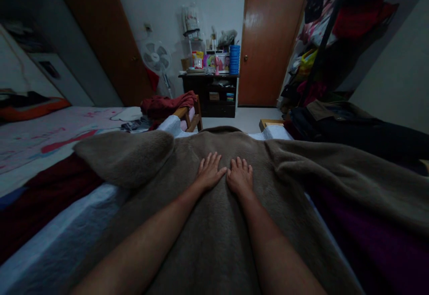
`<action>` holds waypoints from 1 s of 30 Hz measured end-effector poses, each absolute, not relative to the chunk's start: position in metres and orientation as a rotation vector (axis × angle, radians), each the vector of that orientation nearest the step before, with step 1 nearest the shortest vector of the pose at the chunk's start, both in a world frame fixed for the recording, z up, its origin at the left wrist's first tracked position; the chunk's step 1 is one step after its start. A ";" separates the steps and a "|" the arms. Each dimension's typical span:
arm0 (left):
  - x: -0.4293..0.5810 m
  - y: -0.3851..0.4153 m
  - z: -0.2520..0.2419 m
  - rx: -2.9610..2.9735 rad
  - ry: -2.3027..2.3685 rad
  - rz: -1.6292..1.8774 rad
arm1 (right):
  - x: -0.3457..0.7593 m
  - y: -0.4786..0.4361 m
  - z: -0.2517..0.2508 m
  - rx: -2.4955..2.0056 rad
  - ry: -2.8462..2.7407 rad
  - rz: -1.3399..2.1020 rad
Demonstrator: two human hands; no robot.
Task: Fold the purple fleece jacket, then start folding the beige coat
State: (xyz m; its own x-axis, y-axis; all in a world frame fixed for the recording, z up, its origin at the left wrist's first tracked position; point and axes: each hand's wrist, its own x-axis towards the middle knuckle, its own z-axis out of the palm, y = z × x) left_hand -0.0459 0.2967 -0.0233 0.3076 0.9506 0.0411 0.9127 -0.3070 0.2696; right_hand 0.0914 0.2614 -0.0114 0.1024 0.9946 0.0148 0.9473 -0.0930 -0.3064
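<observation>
A brown fleecy garment (221, 223) lies spread out in front of me on a white-covered surface (60, 237), its sleeves stretched out to the left (124, 154) and right (335, 170). My left hand (210, 170) lies flat on the middle of the garment, fingers stretched out. My right hand (239, 175) rests flat right beside it, thumbs almost touching. Neither hand holds anything.
A bed with a pink patterned sheet (40, 134) is on the left, with a dark red cloth (167, 103) beyond it. Dark clothes (351, 129) are piled on the right under a hanging rack (335, 13). Ahead stand a dark cluttered shelf unit (211, 91), a fan (156, 58) and a wooden door (268, 40).
</observation>
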 end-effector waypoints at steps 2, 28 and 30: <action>-0.043 0.281 -0.022 2.393 1.694 0.263 | 0.092 0.262 -0.011 -2.137 -1.940 0.296; -0.034 0.232 -0.005 1.812 1.716 0.844 | 0.095 0.265 -0.012 -2.133 -1.947 0.249; -0.040 0.240 -0.006 1.493 1.519 1.052 | 0.095 0.265 -0.012 -2.135 -1.934 0.254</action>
